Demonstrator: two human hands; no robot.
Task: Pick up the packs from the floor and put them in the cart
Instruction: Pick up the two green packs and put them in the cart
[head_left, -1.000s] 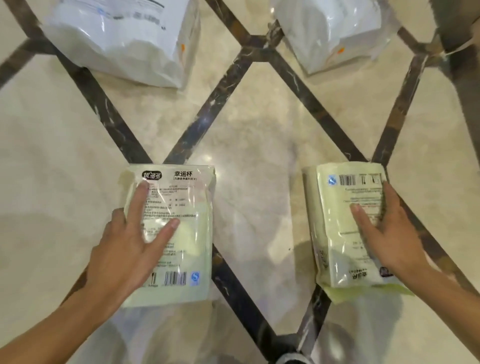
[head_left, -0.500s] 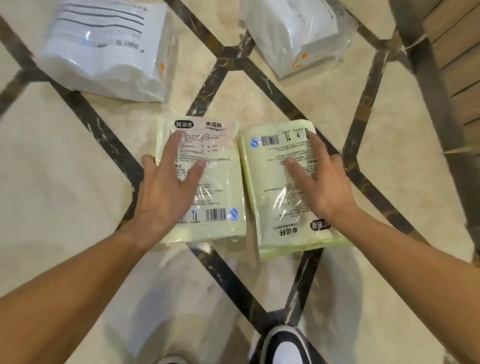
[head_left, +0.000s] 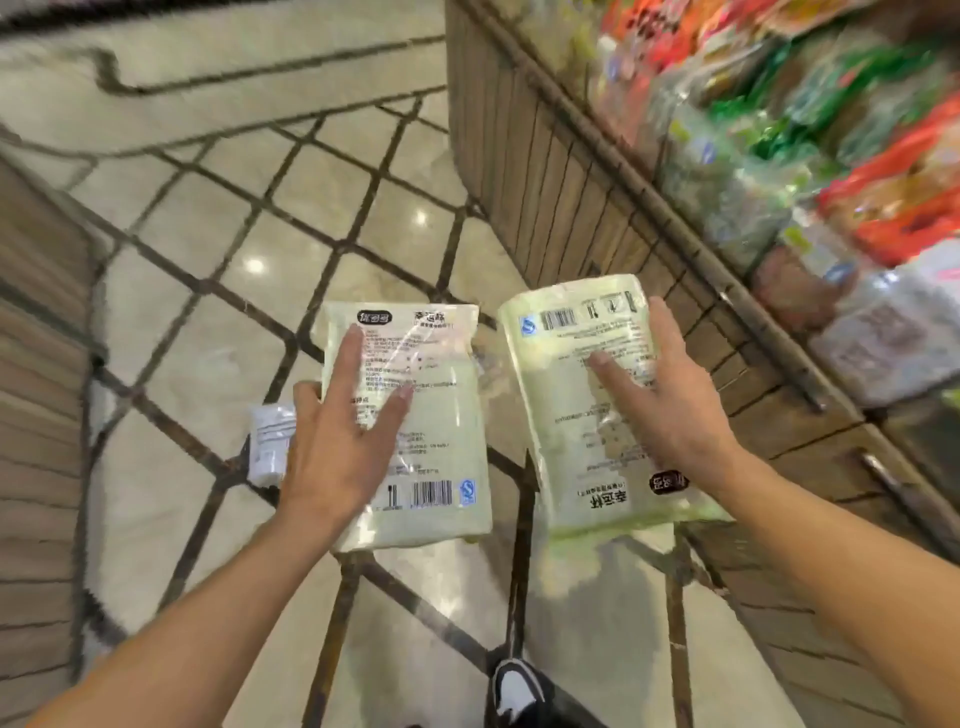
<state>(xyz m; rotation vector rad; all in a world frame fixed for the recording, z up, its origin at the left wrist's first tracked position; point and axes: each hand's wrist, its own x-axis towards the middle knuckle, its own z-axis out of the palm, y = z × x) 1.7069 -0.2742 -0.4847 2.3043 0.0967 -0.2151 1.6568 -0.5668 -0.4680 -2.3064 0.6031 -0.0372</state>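
Note:
Two pale green plastic packs with barcodes are held up in the air above the marble floor. My left hand (head_left: 343, 431) grips the left pack (head_left: 436, 441), fingers spread across its printed face. My right hand (head_left: 660, 395) grips the right pack (head_left: 571, 426), which is turned upside down, fingers on top. The two packs are side by side with a narrow gap between them. A white pack (head_left: 267, 444) lies on the floor below, partly hidden behind my left hand. No cart is in view.
A wooden slatted display stand (head_left: 587, 197) runs along the right, topped with blurred colourful bagged goods (head_left: 810, 156). Another wooden unit (head_left: 36, 415) borders the left. The floor (head_left: 218, 291) is cream marble with dark diagonal lines. My shoe (head_left: 517, 691) shows at the bottom.
Both hands have lifted the green packs off the floor. The view has swung up from the floor to the aisle; the large white packs have dropped out of sight, only one small part showing.

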